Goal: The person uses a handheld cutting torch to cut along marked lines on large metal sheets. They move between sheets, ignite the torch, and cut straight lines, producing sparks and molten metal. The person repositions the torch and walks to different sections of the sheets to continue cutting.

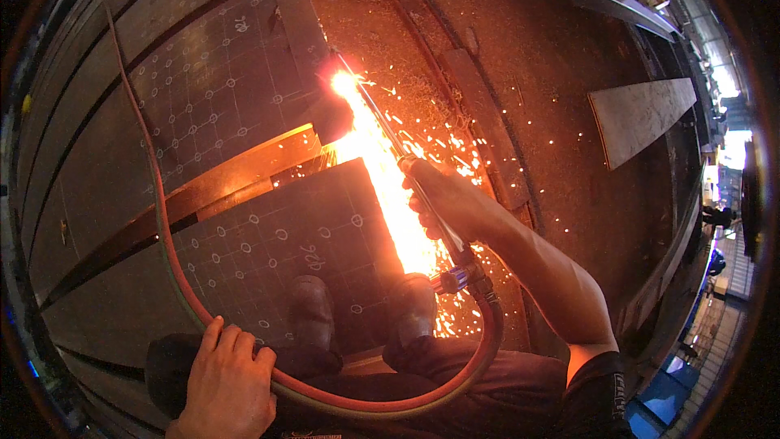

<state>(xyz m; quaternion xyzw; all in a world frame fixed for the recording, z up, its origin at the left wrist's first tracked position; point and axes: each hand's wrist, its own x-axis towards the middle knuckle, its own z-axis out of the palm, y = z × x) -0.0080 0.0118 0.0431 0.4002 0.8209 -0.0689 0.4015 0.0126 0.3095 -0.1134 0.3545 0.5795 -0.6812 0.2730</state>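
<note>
The right hand (435, 195) was clamped around a cutting torch (376, 104), its fingers wrapped about the long metal tube. The torch slanted up and to the left from its valve end, beside the wrist, to a white-hot glow (344, 82) close to the right edge of the far steel plate (195, 93). From there a blazing streak ran down along the right edge of the near steel plate (244, 240), and sparks (463, 154) scattered over the brown floor (520, 49).

The left hand (231, 382) lay near the lower edge, its fingers side by side across a red and green hose (486, 345); its underside was hidden, so I could not tell whether it gripped the hose or only rested on it. The hose joined the torch's valve end, looped below the person's boots (311, 313), passed under that hand and climbed along the left side.

Both plates bore rows of chalked circles, and a strip of steel (264, 158) between them was lit orange. Well to the right, a pale tapered plate (646, 118) lay apart from the work.
</note>
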